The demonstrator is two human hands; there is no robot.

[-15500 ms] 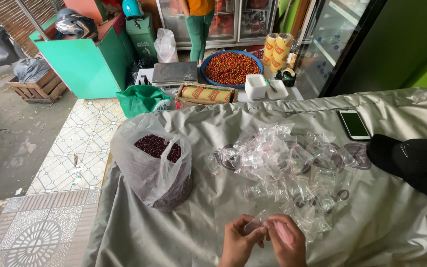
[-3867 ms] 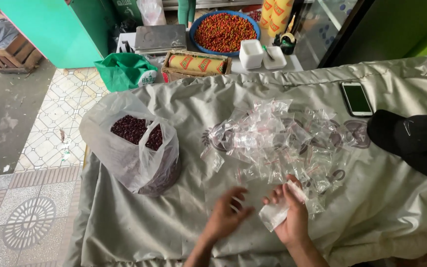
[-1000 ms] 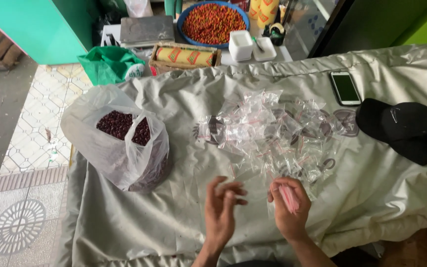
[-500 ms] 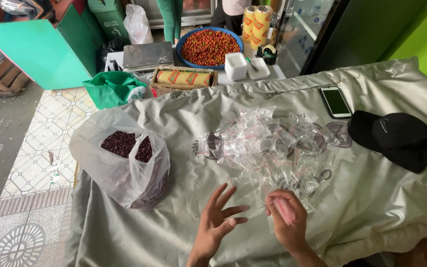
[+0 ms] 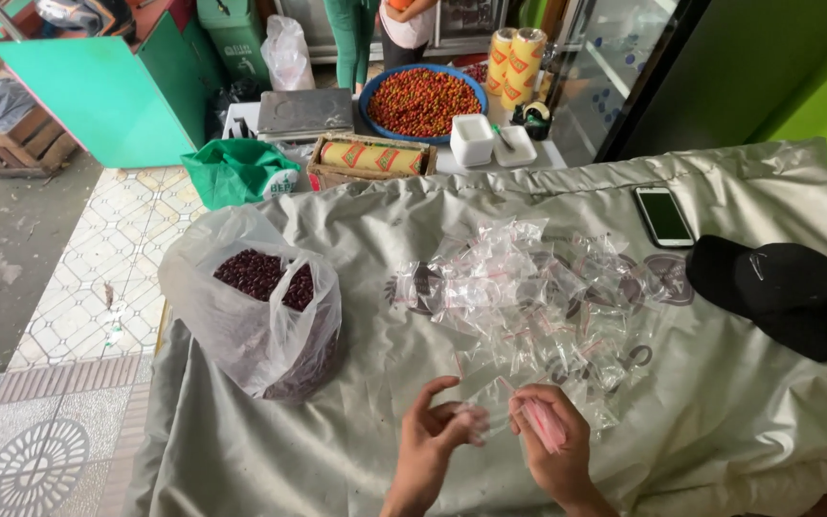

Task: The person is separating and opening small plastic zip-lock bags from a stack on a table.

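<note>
Head view: our left hand [image 5: 433, 436] and right hand [image 5: 552, 445] pinch one small clear bag [image 5: 498, 410] between them, fingers half curled, just below the heap of clear bags [image 5: 528, 297]; the sack of dark beans [image 5: 260, 306] stands open, within reach to the left.

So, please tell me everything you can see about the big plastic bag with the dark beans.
The big plastic bag is thin, translucent and crinkled. It stands slumped on the grey cloth near the table's left edge, its mouth open upward. Dark reddish-brown beans show inside. Neither hand touches it; the left hand is nearest.
</note>
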